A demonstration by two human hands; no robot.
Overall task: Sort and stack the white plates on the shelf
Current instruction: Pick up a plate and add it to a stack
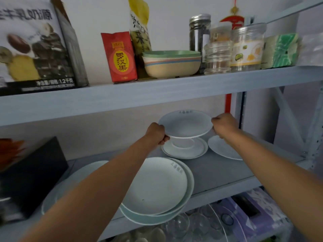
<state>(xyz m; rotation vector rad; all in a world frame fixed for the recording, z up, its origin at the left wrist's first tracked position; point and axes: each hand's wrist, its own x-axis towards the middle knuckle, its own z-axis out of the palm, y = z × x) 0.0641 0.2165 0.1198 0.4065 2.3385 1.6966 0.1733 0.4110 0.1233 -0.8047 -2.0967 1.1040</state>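
Note:
A white plate point(185, 123) with grey lettering on its far rim is held level above the back of the middle shelf point(222, 170). My left hand point(157, 133) grips its left rim and my right hand point(224, 125) grips its right rim. Directly under it a small white bowl sits on stacked small plates point(185, 150). Another white plate point(222, 148) lies flat to the right, partly behind my right forearm. Two stacked plates point(157, 187) overhang the shelf's front edge. A further plate point(82, 173) lies at the left, mostly hidden by my left forearm.
A black box point(29, 180) stands at the left of the middle shelf. The upper shelf carries a large carton point(33, 44), a red packet point(119, 56), stacked coloured bowls point(172, 63) and jars point(248, 46). Glassware point(192, 224) sits on the shelf below.

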